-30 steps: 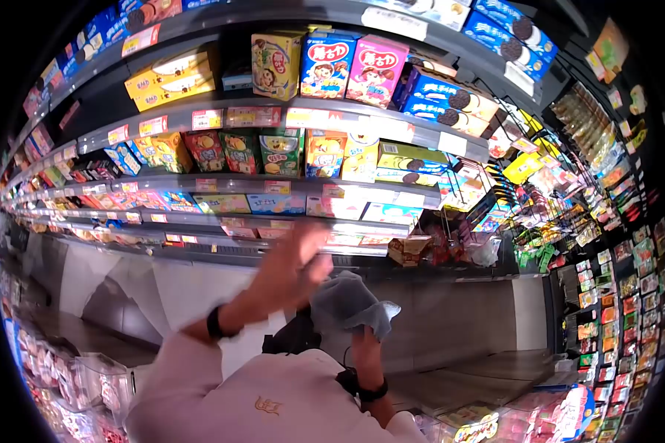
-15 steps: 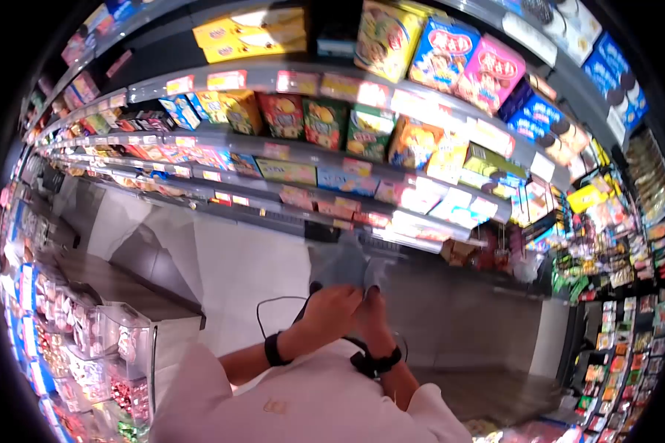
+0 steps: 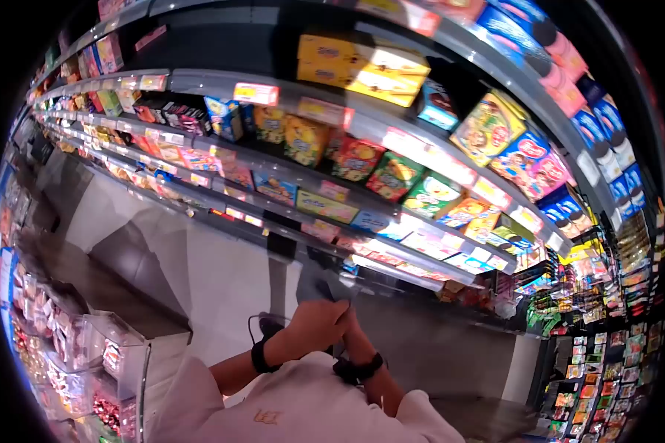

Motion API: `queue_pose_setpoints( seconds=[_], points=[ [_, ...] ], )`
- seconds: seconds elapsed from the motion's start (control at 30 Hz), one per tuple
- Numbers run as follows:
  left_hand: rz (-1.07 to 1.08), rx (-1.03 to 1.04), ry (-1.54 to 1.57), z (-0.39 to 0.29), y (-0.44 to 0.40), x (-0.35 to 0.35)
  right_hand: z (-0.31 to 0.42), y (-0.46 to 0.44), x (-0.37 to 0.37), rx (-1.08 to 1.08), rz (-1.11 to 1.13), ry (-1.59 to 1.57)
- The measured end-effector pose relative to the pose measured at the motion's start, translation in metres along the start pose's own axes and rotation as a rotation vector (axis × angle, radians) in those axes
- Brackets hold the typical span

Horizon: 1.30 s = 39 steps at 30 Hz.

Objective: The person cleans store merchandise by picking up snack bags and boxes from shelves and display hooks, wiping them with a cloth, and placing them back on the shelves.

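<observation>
In front of my light shirt (image 3: 303,402), my left hand (image 3: 314,325) and my right hand (image 3: 353,338) meet, touching each other. The left one is closed, its back toward me and its fingers curled toward the right. Part of the right hand lies behind it, its fingers pressed in against the left. Whatever may lie between them is hidden. A black band (image 3: 261,357) circles my left wrist, and a black watch-like strap (image 3: 362,368) my right. Both hands are well apart from the shelf goods.
Ahead runs a long shelf (image 3: 222,144) with boxed snacks, including yellow boxes (image 3: 362,68). Clear bins of wrapped sweets (image 3: 111,354) stand at the left. Small packets hang on racks (image 3: 591,384) at the right. Tiled floor (image 3: 229,258) lies below.
The view has turned left, so the shelf and yellow boxes sit farther right and tilt more. My hands remain together, a little lower and farther left in the picture.
</observation>
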<state>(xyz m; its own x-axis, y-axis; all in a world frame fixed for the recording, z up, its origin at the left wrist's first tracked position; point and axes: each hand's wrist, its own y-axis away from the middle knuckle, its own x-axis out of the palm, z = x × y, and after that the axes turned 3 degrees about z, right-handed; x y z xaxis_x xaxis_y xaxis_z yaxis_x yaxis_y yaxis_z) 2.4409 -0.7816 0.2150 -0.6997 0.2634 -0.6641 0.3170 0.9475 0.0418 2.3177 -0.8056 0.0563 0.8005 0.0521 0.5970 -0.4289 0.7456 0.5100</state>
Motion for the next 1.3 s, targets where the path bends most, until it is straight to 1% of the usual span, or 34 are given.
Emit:
queue_pose_setpoints(
  seconds=[0.03, 0.1, 0.17, 0.23, 0.27, 0.3, 0.37, 0.43, 0.5, 0.53, 0.6, 0.67, 0.77, 0.9, 0.97, 1.03, 1.1, 1.17, 1.23, 1.27, 1.3],
  points=[
    [0.016, -0.016, 0.005, 0.019, 0.005, -0.016, -0.006, -0.012, 0.021, 0.026, 0.016, 0.02],
    [-0.353, 0.017, -0.028, 0.056, 0.023, -0.038, -0.021, -0.03, 0.059, 0.087, 0.048, 0.055],
    [-0.515, -0.01, -0.128, 0.077, 0.04, -0.077, -0.026, -0.039, 0.099, 0.143, 0.102, 0.062],
    [-0.556, -0.055, -0.119, 0.093, 0.057, -0.116, -0.019, -0.038, 0.156, 0.173, 0.204, -0.002],
    [-0.588, -0.056, -0.135, 0.098, 0.067, -0.133, -0.019, -0.04, 0.182, 0.158, 0.314, -0.089],
    [-0.584, -0.064, -0.151, 0.102, 0.076, -0.146, -0.025, -0.05, 0.197, 0.165, 0.325, -0.102],
    [-0.654, -0.076, -0.14, 0.11, 0.082, -0.171, -0.036, -0.075, 0.225, 0.084, 0.489, 0.012],
    [-0.653, -0.07, -0.197, 0.128, 0.085, -0.183, -0.042, -0.09, 0.263, 0.014, 0.474, 0.081],
    [-0.661, -0.072, -0.193, 0.143, 0.087, -0.189, -0.049, -0.105, 0.287, -0.011, 0.511, 0.131],
    [-0.628, -0.059, -0.216, 0.146, 0.088, -0.191, -0.053, -0.113, 0.296, -0.026, 0.525, 0.154],
    [-0.735, -0.145, -0.339, 0.151, 0.091, -0.198, -0.059, -0.126, 0.312, -0.045, 0.563, 0.199],
    [-0.709, -0.171, -0.372, 0.158, 0.097, -0.209, -0.063, -0.139, 0.325, -0.062, 0.593, 0.248],
    [-0.698, -0.238, -0.408, 0.175, 0.096, -0.232, -0.061, -0.157, 0.342, -0.09, 0.629, 0.33],
    [-0.756, -0.25, -0.439, 0.217, 0.084, -0.276, -0.064, -0.198, 0.373, -0.141, 0.685, 0.436],
    [-0.817, -0.212, -0.41, 0.238, 0.073, -0.303, -0.066, -0.225, 0.4, -0.191, 0.716, 0.486],
    [-0.795, -0.235, -0.395, 0.263, 0.068, -0.329, -0.067, -0.256, 0.433, -0.272, 0.739, 0.529],
    [-0.702, -0.163, -0.383, 0.283, 0.059, -0.359, -0.06, -0.288, 0.467, -0.388, 0.745, 0.58],
    [-0.654, -0.113, -0.421, 0.3, 0.052, -0.385, -0.052, -0.319, 0.494, -0.521, 0.72, 0.621],
    [-0.656, 0.011, -0.407, 0.319, 0.052, -0.408, -0.038, -0.341, 0.516, -0.651, 0.699, 0.676],
    [-0.687, 0.012, -0.376, 0.328, 0.051, -0.418, -0.031, -0.348, 0.526, -0.714, 0.694, 0.705],
    [-0.671, 0.022, -0.376, 0.339, 0.05, -0.43, -0.02, -0.354, 0.533, -0.781, 0.692, 0.77]
  ],
)
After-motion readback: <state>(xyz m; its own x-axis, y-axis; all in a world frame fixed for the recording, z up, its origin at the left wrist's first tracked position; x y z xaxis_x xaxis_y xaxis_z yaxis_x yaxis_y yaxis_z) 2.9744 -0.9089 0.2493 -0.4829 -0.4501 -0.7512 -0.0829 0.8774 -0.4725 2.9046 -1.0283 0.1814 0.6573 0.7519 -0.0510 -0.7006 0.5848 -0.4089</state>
